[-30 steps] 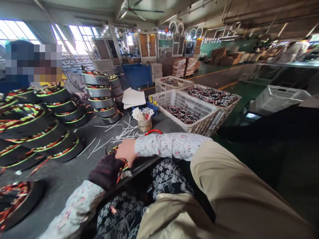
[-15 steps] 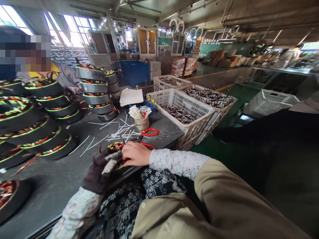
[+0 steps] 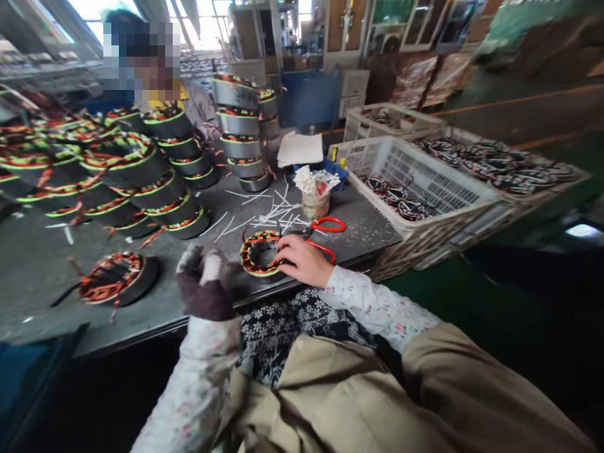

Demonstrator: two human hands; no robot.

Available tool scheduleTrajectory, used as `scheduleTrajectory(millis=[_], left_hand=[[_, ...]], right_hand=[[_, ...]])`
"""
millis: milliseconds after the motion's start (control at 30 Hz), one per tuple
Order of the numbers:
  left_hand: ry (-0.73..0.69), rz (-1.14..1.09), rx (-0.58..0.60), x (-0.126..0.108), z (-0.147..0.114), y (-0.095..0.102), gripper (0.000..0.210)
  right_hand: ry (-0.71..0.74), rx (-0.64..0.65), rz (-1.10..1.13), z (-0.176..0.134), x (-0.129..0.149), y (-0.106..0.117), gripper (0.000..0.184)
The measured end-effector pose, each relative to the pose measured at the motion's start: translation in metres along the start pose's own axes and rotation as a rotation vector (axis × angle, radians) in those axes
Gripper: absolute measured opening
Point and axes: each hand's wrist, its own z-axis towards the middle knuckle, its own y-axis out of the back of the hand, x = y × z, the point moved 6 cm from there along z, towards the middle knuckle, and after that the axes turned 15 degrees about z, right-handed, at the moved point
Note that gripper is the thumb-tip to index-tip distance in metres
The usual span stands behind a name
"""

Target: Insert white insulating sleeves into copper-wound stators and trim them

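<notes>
A small wire-wound motor stator [image 3: 252,267] lies on the dark workbench near its front edge, with green edging and red and black windings round an open centre. My right hand [image 3: 304,259], bare, grips the right side of its rim with bent fingers. To the left of the stator, and apart from it, my left hand [image 3: 204,283] hovers over the bench in a dark glove with pale fingers. Its fingers are smeared by motion. Scissors with red handles [image 3: 330,224] lie just beyond my right hand, their blades partly hidden.
Another stator [image 3: 116,277] lies at left, before tall stator stacks [image 3: 165,195]. White strips [image 3: 278,214] are scattered behind the held stator, near a tub of white pieces [image 3: 315,200]. Plastic crates [image 3: 425,214] with wired parts stand right. A co-worker [image 3: 141,63] is across the bench.
My left hand has come away from the stator to the left. My right hand stays at its rim. The view has turned left, showing more of the bench and the separate stator.
</notes>
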Motion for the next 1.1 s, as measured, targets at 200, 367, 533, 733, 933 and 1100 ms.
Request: scheduleTrajectory(millis=[200,367,533,733,933,1100], left_hand=[[-0.308,0.068,-0.088,-0.064,0.011,-0.006,0.042],[-0.324,-0.153,0.139,-0.062,0.035,-0.034,0.029],[-0.190,-0.214,-0.004,-0.059,0.025,-0.029,0.019],[-0.190,-0.006,-0.153,-0.071,0.019,-0.030,0.017],[-0.152,0.008,-0.155,-0.069,0.018,-0.033,0.017],[-0.124,0.062,-0.141,-0.074,0.019,-0.032,0.017]], right_hand=[[-0.156,-0.162,0.080,-0.016,-0.013,0.037,0.010],[-0.287,-0.359,0.339,-0.023,-0.060,0.054,0.024],[-0.344,-0.536,0.420,-0.017,-0.113,0.081,0.043],[-0.345,-0.931,0.412,0.005,-0.157,0.139,0.038],[-0.287,-0.991,0.391,0.013,-0.152,0.146,0.032],[-0.133,-0.923,0.363,-0.007,-0.091,0.135,0.028]])
